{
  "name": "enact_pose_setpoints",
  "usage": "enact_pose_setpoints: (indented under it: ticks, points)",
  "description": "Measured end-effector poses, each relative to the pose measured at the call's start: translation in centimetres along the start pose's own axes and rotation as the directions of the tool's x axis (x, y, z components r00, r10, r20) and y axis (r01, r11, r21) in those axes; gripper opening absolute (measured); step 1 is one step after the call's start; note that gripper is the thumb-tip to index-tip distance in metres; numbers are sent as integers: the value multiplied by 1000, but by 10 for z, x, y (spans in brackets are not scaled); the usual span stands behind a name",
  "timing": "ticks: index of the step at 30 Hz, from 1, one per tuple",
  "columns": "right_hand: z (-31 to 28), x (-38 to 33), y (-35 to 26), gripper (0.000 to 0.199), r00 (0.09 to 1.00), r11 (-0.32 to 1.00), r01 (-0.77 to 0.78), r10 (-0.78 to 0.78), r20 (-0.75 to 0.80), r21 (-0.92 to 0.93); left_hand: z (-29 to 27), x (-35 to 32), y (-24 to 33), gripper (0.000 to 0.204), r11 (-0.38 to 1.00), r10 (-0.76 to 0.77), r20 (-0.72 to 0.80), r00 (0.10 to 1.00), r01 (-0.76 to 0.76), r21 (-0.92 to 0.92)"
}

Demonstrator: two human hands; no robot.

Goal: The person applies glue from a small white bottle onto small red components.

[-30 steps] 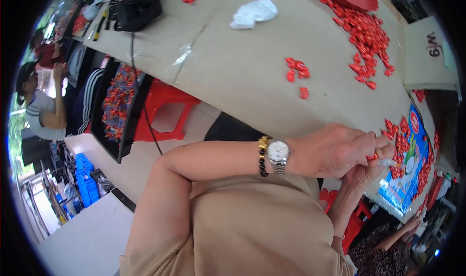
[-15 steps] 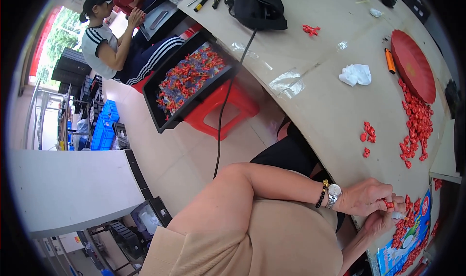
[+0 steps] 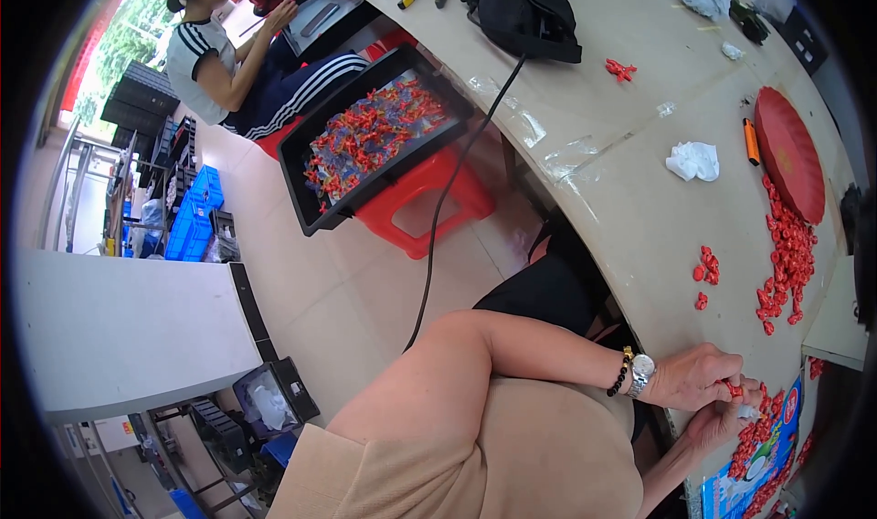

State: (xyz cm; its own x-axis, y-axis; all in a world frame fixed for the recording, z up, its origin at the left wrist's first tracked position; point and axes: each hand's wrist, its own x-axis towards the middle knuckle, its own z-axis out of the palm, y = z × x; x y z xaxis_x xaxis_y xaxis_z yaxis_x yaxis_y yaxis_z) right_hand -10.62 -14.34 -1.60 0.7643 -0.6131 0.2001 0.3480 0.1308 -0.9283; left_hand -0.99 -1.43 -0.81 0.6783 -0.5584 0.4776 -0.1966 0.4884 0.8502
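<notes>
My left hand (image 3: pixel 699 376), with a watch and a bead bracelet on the wrist, pinches a small red plastic piece (image 3: pixel 734 389) at the table edge. My right hand (image 3: pixel 731 418) sits just below it, fingers curled against the same piece. Both hands work over a heap of small red pieces (image 3: pixel 756 432) lying on a blue printed sheet (image 3: pixel 763 469). More red pieces (image 3: pixel 787 263) trail across the beige table (image 3: pixel 630 208) toward a red round lid (image 3: pixel 788 153).
A black tray of red pieces (image 3: pixel 365 135) rests on a red stool (image 3: pixel 420 199) on the floor at left. Another person (image 3: pixel 228 62) sits beyond it. A black bag (image 3: pixel 525 12) with a cable, crumpled white paper (image 3: pixel 692 160) and an orange marker (image 3: pixel 750 141) lie on the table.
The view has swung left and down, showing more floor and the seated person. Both hands stay together at the table edge on the small red piece.
</notes>
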Motion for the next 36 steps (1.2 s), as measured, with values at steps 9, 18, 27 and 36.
enact_pose_setpoints:
  ticks: [9,18,27,36]
  points:
    - [-4,3,1,23,998,1000,11,-12,68,15,0,-1,-1,17,1000,11,-6,1000,-11,21]
    - [-4,1,1,18,998,999,33,-35,59,33,6,-2,-8,19,998,26,-17,1000,-25,56]
    - [-10,7,5,13,994,998,49,-53,98,41,3,-1,-7,17,996,-8,-18,1000,9,93]
    - [-9,5,6,14,1000,1000,22,-22,-4,-1,0,-1,2,18,996,26,-35,999,-23,83]
